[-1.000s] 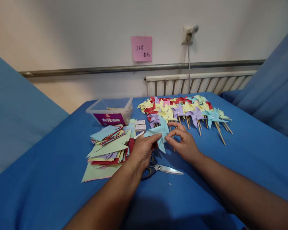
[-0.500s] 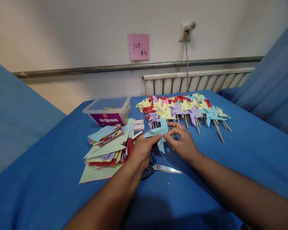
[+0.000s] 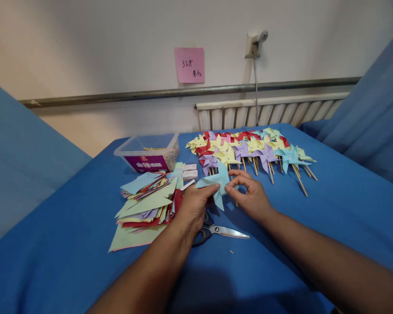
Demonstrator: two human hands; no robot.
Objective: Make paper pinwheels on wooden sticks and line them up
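Observation:
A light blue paper pinwheel (image 3: pixel 221 174) is held up in front of me, its blades folded in toward the middle. My left hand (image 3: pixel 195 203) grips it from the left, the thumb pressing close to the centre. From the right, my right hand (image 3: pixel 251 195) pinches the blade on that side between thumb and fingers. A thin stick shows just below the right fingers; whether it belongs to this pinwheel I cannot tell. Below my hands lie scissors (image 3: pixel 227 232) with dark handles, partly hidden by my left wrist.
Finished pinwheels (image 3: pixel 249 150) on sticks lie in rows at the back right. To the left are stacks of cut coloured paper (image 3: pixel 147 205), with a clear plastic box (image 3: pixel 146 152) of sticks behind. Small white boxes (image 3: pixel 190 175) sit beside it on the blue cloth (image 3: pixel 281 261).
Both hands keep their grip on the light blue pinwheel. My right fingers have shifted slightly to the right, and the pinwheel's tilt differs a little.

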